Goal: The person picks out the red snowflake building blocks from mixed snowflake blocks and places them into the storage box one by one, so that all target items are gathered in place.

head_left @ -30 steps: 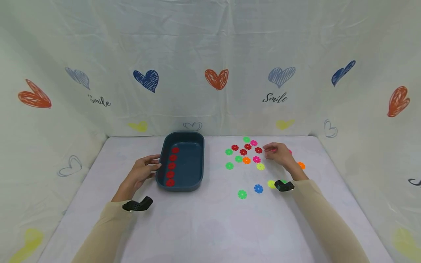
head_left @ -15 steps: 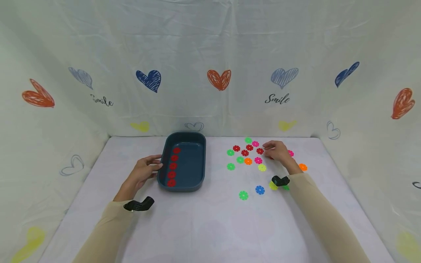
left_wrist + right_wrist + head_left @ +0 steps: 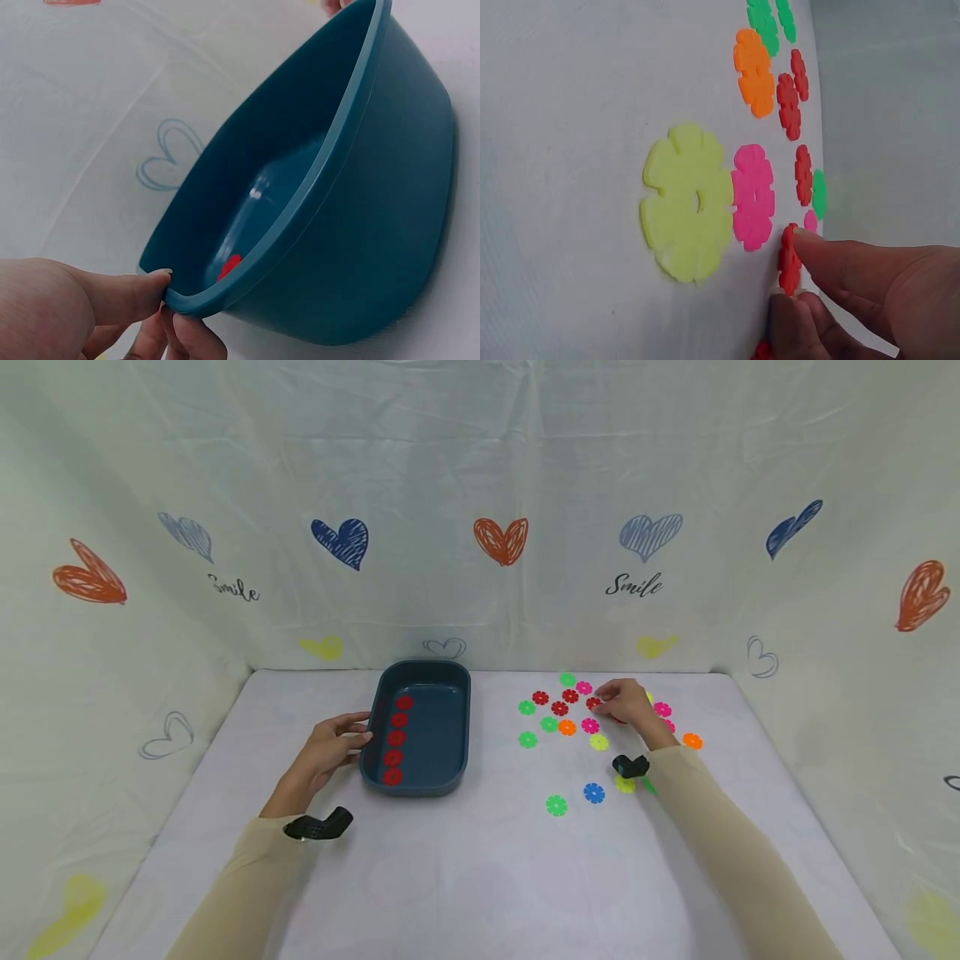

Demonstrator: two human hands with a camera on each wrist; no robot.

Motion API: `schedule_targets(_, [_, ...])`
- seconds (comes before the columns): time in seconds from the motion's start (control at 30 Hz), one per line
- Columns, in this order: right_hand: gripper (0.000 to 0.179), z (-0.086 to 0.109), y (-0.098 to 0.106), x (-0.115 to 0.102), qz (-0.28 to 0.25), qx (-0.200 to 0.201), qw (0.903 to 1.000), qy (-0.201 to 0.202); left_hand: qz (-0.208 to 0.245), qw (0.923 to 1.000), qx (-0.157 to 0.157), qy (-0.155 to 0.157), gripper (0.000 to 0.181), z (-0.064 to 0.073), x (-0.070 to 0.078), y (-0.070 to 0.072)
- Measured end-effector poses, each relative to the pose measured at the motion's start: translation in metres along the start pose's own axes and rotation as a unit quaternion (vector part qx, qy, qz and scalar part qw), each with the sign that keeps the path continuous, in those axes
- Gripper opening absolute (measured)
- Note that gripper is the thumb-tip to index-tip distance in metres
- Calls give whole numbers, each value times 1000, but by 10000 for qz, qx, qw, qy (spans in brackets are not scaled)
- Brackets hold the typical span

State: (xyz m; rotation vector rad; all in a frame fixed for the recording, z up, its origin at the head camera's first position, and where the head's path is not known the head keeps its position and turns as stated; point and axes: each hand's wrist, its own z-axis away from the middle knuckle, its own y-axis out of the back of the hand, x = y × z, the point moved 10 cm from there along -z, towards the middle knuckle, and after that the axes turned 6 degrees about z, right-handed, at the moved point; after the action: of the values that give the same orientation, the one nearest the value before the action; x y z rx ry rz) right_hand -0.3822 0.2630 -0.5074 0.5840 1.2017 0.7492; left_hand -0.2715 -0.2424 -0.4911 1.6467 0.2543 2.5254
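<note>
My left hand (image 3: 324, 756) grips the left side of a dark blue rectangular tray (image 3: 467, 727); in the left wrist view the thumb lies over the tray's rim (image 3: 300, 214) and the fingers are beneath it. Inside the tray, several red flower-shaped discs (image 3: 396, 738) lie in a line along the left side. On the table's right half my right hand (image 3: 632, 708) is at a red flower-shaped disc (image 3: 592, 702). The right wrist view shows thumb and finger pinching this red disc (image 3: 789, 262) at opposite edges, down on the table.
Around the right hand lie several loose discs, among them a yellow disc (image 3: 598, 742), a pink disc (image 3: 590, 726) and an orange disc (image 3: 567, 727). Nearer the front are a blue disc (image 3: 594, 792) and a green disc (image 3: 557, 805). A printed curtain (image 3: 420, 593) stands behind the table.
My right hand has shifted slightly left, and its fingertips have come onto the red disc. The left hand and tray hold still; the head view has turned a little.
</note>
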Motion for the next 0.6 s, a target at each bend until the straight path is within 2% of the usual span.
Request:
schedule_targets(0.17, [38,-2,-3,-6,322,120,9994,101,18,10000,2,1,54,0,0,0])
schedule_targets(0.6, [32,3,-2,-16,480,226,9986,72,41,10000,34,-68,53,0,0,0])
